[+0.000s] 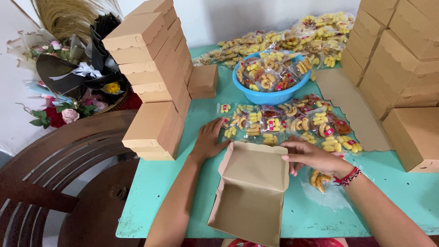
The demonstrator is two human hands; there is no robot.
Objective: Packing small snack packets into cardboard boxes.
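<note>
**Desk:** What does the head camera show at the mint-green counter [183, 183]?

**Photographer:** A person works an open, unfolded brown cardboard box [250, 190], which lies on the counter's near edge between the two forearms, its lid flap hanging past the edge. The right hand [307, 155] has its fingers [292, 158] closed on the upper right corner of the box's back wall. A red braided wristband [347, 177] sits on that wrist.

**Desk:** And the left hand?

**Photographer:** The left hand [209, 139] lies flat, fingers spread wide, touching the box's upper left corner and the nearest snack packets. It grips nothing.

**Desk:** What surrounds the box?

**Photographer:** Just beyond it lies a row of small clear plastic packets of yellow and orange fried snacks [283, 124], and one loose packet [319, 179] rests under the right wrist. Behind the row stands a round blue plastic bowl [270, 95] filled with more packets, and a further heap of packets [292, 39] lies at the counter's far edge.

**Desk:** Other boxes?

**Photographer:** A leaning stack of closed brown scallop-edged cardboard boxes [153, 73] rises on the left, and a second stack [395, 59] fills the right side. A flat sheet of brown cardboard [352, 110] lies between the bowl and the right stack. Off the counter to the left are a dark wooden chair [68, 174] and a black-wrapped flower bouquet [77, 77].
</note>
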